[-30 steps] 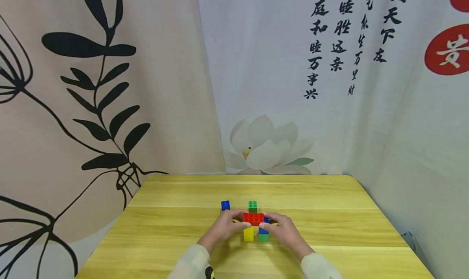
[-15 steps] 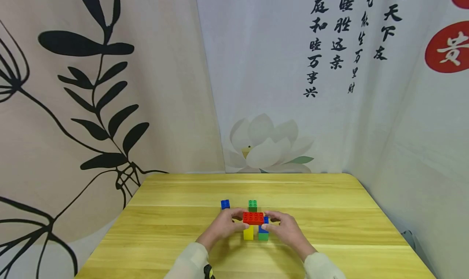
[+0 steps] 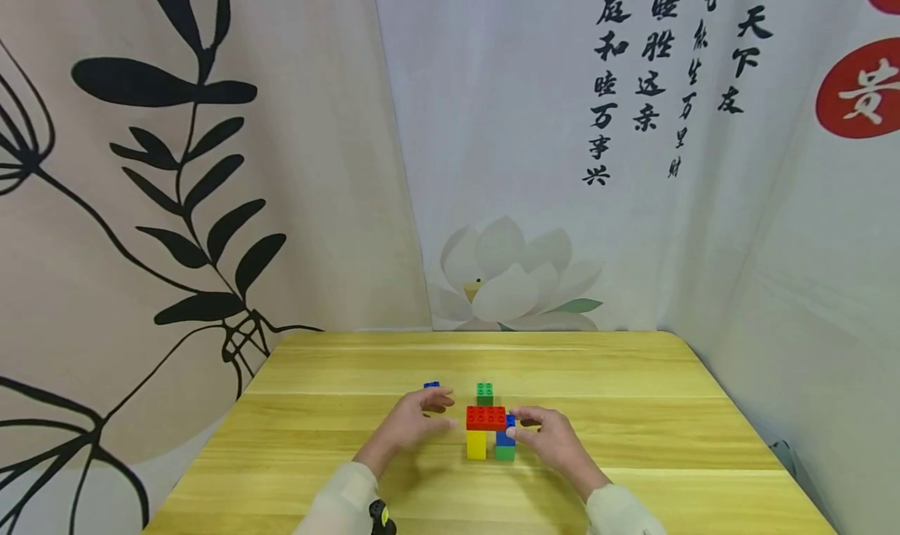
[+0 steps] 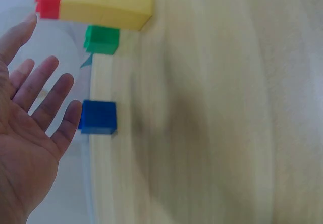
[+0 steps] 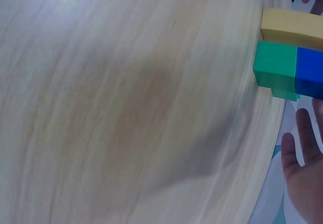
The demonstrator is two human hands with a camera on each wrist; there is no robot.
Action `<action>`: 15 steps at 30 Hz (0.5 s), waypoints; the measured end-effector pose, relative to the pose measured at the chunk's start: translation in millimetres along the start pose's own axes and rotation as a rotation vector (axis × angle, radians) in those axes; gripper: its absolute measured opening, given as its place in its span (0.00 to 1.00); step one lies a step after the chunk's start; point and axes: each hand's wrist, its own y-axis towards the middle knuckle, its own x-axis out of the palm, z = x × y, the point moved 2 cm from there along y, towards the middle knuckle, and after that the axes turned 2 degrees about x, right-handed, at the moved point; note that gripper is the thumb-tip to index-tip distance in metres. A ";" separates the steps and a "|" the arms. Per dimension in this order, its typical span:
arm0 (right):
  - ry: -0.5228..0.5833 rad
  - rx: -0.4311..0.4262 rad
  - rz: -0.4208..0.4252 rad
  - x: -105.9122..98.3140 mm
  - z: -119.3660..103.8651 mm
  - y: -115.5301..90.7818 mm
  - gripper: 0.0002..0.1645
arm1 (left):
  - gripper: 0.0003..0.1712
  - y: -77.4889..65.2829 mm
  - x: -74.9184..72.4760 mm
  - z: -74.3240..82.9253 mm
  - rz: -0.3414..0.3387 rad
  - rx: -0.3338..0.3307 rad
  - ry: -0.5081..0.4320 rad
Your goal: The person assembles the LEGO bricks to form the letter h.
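Note:
A red brick lies across the top of a small structure. Its left end sits over a yellow brick; its right end overlaps a blue brick that stands on a green brick. My left hand is off to the left of the structure, holding nothing, its fingers spread in the left wrist view. With thumb and index finger, my right hand pinches the blue brick at its right side. The other right-hand fingers extend past it in the right wrist view.
Behind the structure a separate green brick stands on the wooden table. Another blue brick is farther left, mostly hidden behind my left hand in the head view. A printed curtain hangs beyond the table's back edge.
My left hand has let go of the red brick and moved left, now covering much of the far blue brick. The red brick stays on top; my right hand has barely shifted.

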 end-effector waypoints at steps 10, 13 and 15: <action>-0.026 0.006 -0.018 -1.0 -2.5 0.7 0.26 | 0.32 4.3 -27.4 -2.2 0.076 -0.025 -0.052; -0.024 -0.004 -0.029 -0.8 -3.1 1.4 0.27 | 0.30 5.5 -32.7 -3.6 0.106 -0.034 -0.067; -0.016 -0.014 -0.039 -0.6 -2.9 1.8 0.27 | 0.28 6.4 -35.7 -5.2 0.135 -0.038 -0.077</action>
